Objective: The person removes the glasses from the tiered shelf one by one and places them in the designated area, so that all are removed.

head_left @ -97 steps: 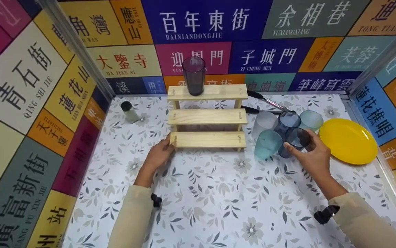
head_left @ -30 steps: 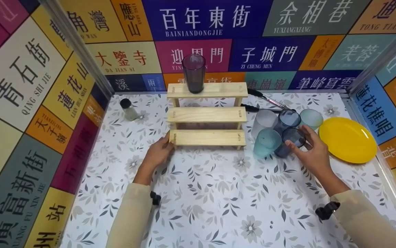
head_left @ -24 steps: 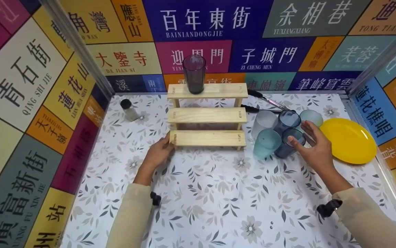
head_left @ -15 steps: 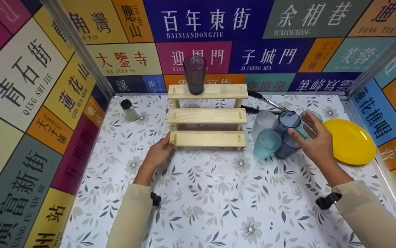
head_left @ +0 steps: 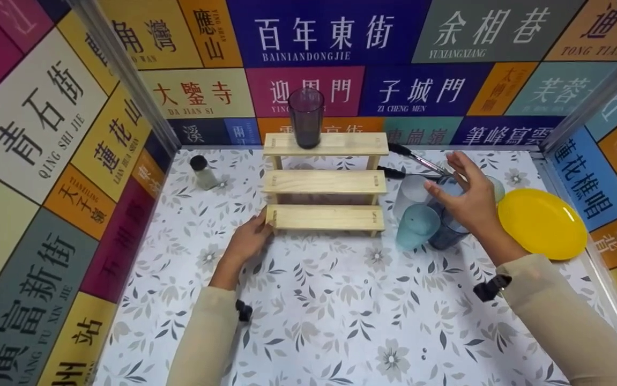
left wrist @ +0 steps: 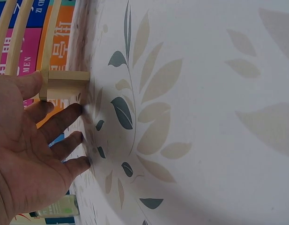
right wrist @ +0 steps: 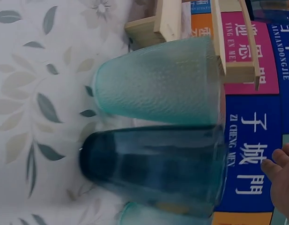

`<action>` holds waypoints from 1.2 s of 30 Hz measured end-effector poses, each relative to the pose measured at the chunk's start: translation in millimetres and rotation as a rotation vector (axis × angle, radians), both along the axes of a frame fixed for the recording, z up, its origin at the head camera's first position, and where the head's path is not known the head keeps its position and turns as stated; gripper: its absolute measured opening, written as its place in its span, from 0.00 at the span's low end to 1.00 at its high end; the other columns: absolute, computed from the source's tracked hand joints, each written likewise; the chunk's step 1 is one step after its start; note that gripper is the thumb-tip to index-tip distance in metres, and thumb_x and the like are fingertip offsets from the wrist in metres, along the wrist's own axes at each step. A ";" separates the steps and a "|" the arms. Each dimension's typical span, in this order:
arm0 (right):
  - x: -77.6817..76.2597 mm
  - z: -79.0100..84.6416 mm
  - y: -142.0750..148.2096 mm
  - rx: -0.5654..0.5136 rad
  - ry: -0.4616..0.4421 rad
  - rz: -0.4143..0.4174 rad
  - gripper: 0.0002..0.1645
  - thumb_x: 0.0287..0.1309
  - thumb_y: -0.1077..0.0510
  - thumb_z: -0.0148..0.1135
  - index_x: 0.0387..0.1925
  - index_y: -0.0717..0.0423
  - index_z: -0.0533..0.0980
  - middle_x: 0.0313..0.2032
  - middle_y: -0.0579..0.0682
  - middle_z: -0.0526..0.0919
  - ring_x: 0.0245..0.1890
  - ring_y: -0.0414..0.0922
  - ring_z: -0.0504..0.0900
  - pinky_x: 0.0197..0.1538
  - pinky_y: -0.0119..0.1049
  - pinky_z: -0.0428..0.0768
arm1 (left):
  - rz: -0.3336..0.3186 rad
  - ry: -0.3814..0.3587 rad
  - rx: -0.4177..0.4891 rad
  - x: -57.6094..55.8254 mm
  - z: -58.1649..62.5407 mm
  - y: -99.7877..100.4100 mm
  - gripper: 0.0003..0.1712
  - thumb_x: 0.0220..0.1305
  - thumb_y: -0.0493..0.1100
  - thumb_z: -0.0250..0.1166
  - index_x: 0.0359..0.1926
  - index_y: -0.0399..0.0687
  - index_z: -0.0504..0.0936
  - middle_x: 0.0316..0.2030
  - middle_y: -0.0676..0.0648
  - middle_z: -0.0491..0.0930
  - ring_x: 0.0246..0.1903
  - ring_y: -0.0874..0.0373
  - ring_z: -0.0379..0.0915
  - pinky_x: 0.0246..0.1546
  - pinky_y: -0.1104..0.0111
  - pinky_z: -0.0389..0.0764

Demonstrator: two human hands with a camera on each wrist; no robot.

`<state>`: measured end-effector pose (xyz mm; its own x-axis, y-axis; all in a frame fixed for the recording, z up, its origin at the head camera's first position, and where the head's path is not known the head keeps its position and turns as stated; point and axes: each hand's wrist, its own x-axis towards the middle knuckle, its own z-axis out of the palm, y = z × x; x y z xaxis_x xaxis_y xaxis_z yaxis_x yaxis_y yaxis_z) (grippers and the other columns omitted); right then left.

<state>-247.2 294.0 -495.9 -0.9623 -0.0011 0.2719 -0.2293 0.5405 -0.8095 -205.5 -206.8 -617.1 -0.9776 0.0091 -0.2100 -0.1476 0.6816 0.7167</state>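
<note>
My left hand (head_left: 246,238) pinches the left end of the lowest shelf of a three-step wooden display stand (head_left: 324,217) between thumb and index finger. Its other fingers (left wrist: 64,123) are spread free. On the top step stands a purple-tinted tumbler (head_left: 306,120). My right hand (head_left: 471,201) is raised over a group of tumblers, fingers loosely bent, holding nothing. Under it are a front dark blue tumbler (head_left: 447,234) and another blue one behind, partly hidden. To their left stand a teal tumbler (head_left: 418,228) and a frosted clear one (head_left: 407,195). A pale teal one is mostly hidden behind my hand.
A yellow plate (head_left: 544,225) lies right of the tumblers. Black-handled tongs (head_left: 421,161) lie behind them. At the back left stands a small black-capped bottle (head_left: 203,172). Panels printed with lettering enclose the back and sides of the flower-patterned tabletop (head_left: 313,311).
My right hand has let go of the front dark blue tumbler, which shifted slightly left, then moved up and back over the group. My left hand stays at the stand.
</note>
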 end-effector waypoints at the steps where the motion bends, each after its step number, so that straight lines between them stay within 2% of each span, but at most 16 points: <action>1: -2.4 2.5 -4.1 0.005 0.006 0.010 0.57 0.65 0.49 0.83 0.87 0.50 0.62 0.81 0.54 0.72 0.81 0.55 0.73 0.81 0.53 0.72 | -0.002 0.002 0.000 -0.3 -0.2 -0.2 0.38 0.87 0.62 0.52 0.89 0.61 0.58 0.83 0.38 0.66 0.86 0.36 0.56 0.84 0.38 0.61; 6: -16.3 10.0 -27.0 0.012 0.034 0.051 0.58 0.63 0.47 0.84 0.86 0.51 0.63 0.81 0.54 0.73 0.81 0.53 0.73 0.81 0.51 0.73 | -0.003 0.007 -0.001 -0.8 -0.7 -0.9 0.38 0.87 0.63 0.52 0.89 0.62 0.59 0.83 0.39 0.68 0.85 0.36 0.58 0.84 0.39 0.62; 15: -41.9 12.7 -76.8 -0.027 0.048 0.124 0.56 0.65 0.47 0.82 0.85 0.55 0.63 0.80 0.55 0.74 0.82 0.53 0.71 0.83 0.48 0.71 | 0.011 -0.002 0.030 2.0 0.6 -0.4 0.38 0.87 0.64 0.52 0.89 0.64 0.58 0.84 0.39 0.65 0.86 0.37 0.55 0.85 0.39 0.60; 22: -53.7 17.7 -109.5 -0.025 0.040 0.169 0.58 0.64 0.43 0.82 0.86 0.53 0.62 0.81 0.56 0.72 0.83 0.53 0.70 0.84 0.47 0.70 | -0.006 -0.001 0.016 2.0 3.5 0.0 0.38 0.87 0.63 0.51 0.89 0.61 0.57 0.84 0.40 0.65 0.86 0.39 0.56 0.85 0.40 0.60; 28: -63.3 21.0 -136.8 0.001 0.022 0.175 0.61 0.62 0.37 0.83 0.86 0.52 0.62 0.81 0.53 0.72 0.82 0.53 0.70 0.84 0.48 0.70 | 0.009 0.011 -0.001 1.8 2.5 -1.6 0.38 0.87 0.62 0.52 0.89 0.63 0.58 0.83 0.41 0.67 0.86 0.38 0.57 0.85 0.40 0.61; 36: -71.3 30.0 -165.2 0.009 0.043 0.207 0.63 0.59 0.34 0.83 0.86 0.54 0.63 0.80 0.57 0.74 0.81 0.54 0.73 0.83 0.52 0.72 | 0.011 0.007 0.008 1.2 1.8 2.3 0.38 0.86 0.63 0.53 0.89 0.63 0.59 0.83 0.39 0.66 0.85 0.37 0.58 0.85 0.41 0.62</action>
